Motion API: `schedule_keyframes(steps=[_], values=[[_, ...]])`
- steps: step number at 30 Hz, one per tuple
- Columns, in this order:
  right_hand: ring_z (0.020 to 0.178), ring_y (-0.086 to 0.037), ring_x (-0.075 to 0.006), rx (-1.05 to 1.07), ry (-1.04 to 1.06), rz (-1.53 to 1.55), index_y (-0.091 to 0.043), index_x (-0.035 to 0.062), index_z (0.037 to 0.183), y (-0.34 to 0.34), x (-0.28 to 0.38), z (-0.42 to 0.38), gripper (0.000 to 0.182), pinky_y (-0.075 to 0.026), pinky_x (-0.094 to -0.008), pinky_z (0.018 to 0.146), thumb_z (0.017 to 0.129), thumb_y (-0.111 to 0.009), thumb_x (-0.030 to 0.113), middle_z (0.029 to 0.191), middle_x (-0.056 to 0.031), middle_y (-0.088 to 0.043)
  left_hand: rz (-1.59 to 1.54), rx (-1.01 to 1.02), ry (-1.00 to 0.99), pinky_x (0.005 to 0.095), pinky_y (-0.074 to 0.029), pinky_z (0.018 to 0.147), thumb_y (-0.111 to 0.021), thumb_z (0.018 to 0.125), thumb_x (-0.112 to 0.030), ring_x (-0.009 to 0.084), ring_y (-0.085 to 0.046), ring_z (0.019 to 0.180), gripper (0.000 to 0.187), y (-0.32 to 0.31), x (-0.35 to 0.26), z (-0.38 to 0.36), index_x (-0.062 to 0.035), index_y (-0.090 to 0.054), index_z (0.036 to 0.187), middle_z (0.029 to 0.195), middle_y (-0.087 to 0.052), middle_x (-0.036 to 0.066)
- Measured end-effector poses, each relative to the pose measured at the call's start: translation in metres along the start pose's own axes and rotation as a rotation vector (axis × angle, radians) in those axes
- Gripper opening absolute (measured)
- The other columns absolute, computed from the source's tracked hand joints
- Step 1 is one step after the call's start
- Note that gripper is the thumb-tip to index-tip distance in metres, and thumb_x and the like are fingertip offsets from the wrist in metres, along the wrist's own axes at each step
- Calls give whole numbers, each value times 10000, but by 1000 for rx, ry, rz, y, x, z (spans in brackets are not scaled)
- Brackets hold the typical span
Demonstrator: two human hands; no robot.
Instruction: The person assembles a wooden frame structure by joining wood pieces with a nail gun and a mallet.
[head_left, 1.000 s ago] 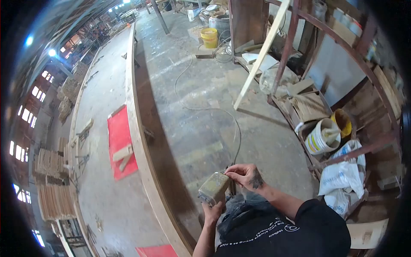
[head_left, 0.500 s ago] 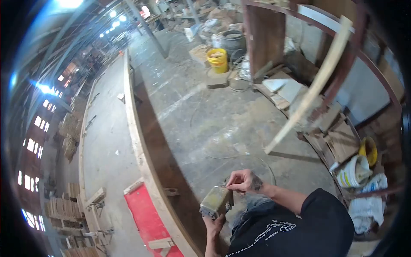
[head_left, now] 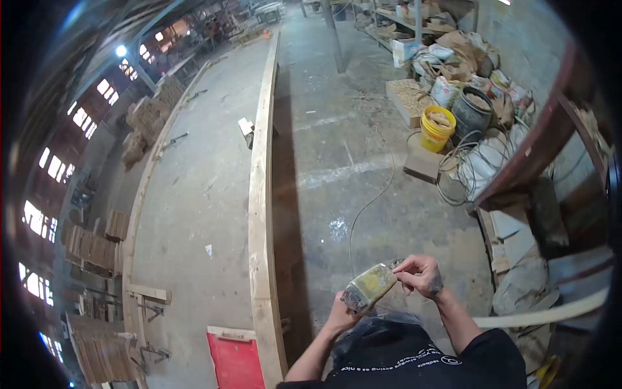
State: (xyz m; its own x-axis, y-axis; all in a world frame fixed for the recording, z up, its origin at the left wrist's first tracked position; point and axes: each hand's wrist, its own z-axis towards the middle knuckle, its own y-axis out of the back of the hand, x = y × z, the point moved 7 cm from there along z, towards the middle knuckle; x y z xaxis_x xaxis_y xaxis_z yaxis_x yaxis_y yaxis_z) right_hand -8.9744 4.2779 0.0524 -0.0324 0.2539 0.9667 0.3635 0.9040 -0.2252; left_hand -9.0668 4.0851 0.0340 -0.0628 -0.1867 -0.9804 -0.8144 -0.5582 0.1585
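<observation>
A boxy yellow-green object point(head_left: 376, 284), smeared with grey and dark at its near end, is held tilted in front of my body. I cannot make out what kind of thing it is. My left hand point(head_left: 342, 316) is closed around its near end from below, with some fingers hidden. At the opposite end, my right hand point(head_left: 418, 273) has its thumb and fingers pinched together at the object's corner. Whatever is between those fingertips is too small to tell. Grey smudges mark the right wrist.
Left of me runs a long wooden beam point(head_left: 262, 194) along a grey surface, with a red panel point(head_left: 236, 363) near its close end. Ahead right stand a yellow bucket point(head_left: 437, 129), a dark barrel point(head_left: 472, 113) and a cardboard box point(head_left: 422, 165). A cable point(head_left: 363, 211) crosses the floor.
My view has swung to the right, so the beam stands more upright and the wooden strip is lower right. Both hands remain on the boxy object, which appears further right and higher.
</observation>
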Motion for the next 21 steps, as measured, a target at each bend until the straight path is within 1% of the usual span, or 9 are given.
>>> schedule_keyframes(steps=[1, 2, 5, 6, 9, 14, 18, 20, 21], values=[[542, -619, -93, -16, -8, 12, -707, -17, 987, 9, 5, 34, 97, -464, -224, 454, 898, -668, -10, 756, -82, -697, 12, 45, 16, 333, -523, 901, -777, 781, -77, 186, -675, 1020, 443, 11, -8, 34, 8, -633, 1192, 1108, -714, 103], [537, -634, -106, -38, 41, 61, -693, -24, 965, 16, 15, 71, 86, -454, -224, 438, 881, -672, -27, 756, -99, -699, 7, 28, -20, 330, -527, 863, -781, 773, -83, 188, -683, 964, 408, 26, -19, 66, 9, -650, 1148, 1055, -719, 109], [543, -646, -114, -95, 16, 67, -698, -36, 998, 37, 52, 184, 126, -449, -212, 442, 879, -658, -42, 758, -100, -703, 49, -7, -160, 320, -537, 749, -795, 749, -100, 194, -709, 795, 305, 72, -51, 181, 11, -700, 1017, 897, -733, 127], [540, -650, -121, -87, 0, 133, -699, -46, 1043, 41, 57, 226, 168, -440, -210, 446, 883, -648, -45, 745, -97, -700, 98, -22, -190, 316, -537, 756, -787, 755, -91, 194, -709, 803, 291, 90, -52, 221, 1, -705, 1019, 908, -736, 119], [546, -653, -126, 2, 40, 60, -699, -48, 1078, 73, 61, 357, 195, -435, -212, 449, 895, -632, -44, 760, -104, -703, -8, -61, -126, 315, -535, 763, -783, 761, -88, 191, -711, 818, 274, 137, -41, 348, -6, -708, 1012, 919, -737, 113], [551, -659, -129, 62, -23, 159, -687, -47, 1029, 137, 70, 584, 136, -440, -213, 455, 909, -653, 7, 740, -90, -693, 89, -80, -119, 314, -538, 765, -772, 774, -84, 187, -717, 835, 265, 209, -32, 563, 1, -709, 1017, 920, -743, 109], [542, -649, -118, 34, -94, 74, -684, -41, 993, 171, 126, 752, 101, -445, -212, 466, 913, -656, 14, 717, -77, -688, 77, -86, -39, 314, -540, 763, -765, 772, -81, 182, -717, 829, 265, 268, -76, 724, 4, -709, 1017, 911, -746, 111], [538, -648, -122, 75, -46, 64, -684, -46, 996, 187, 150, 837, 105, -448, -217, 466, 915, -655, 14, 704, -73, -685, 11, -88, -13, 318, -542, 767, -761, 776, -77, 186, -720, 846, 264, 301, -92, 801, 8, -708, 1020, 923, -747, 118], [537, -648, -123, 98, -19, 65, -683, -48, 998, 193, 159, 879, 107, -449, -220, 466, 915, -655, 14, 697, -71, -683, 38, -80, -8, 324, -538, 810, -768, 783, -90, 193, -714, 902, 296, 318, -92, 838, 1, -699, 1055, 977, -743, 115]])
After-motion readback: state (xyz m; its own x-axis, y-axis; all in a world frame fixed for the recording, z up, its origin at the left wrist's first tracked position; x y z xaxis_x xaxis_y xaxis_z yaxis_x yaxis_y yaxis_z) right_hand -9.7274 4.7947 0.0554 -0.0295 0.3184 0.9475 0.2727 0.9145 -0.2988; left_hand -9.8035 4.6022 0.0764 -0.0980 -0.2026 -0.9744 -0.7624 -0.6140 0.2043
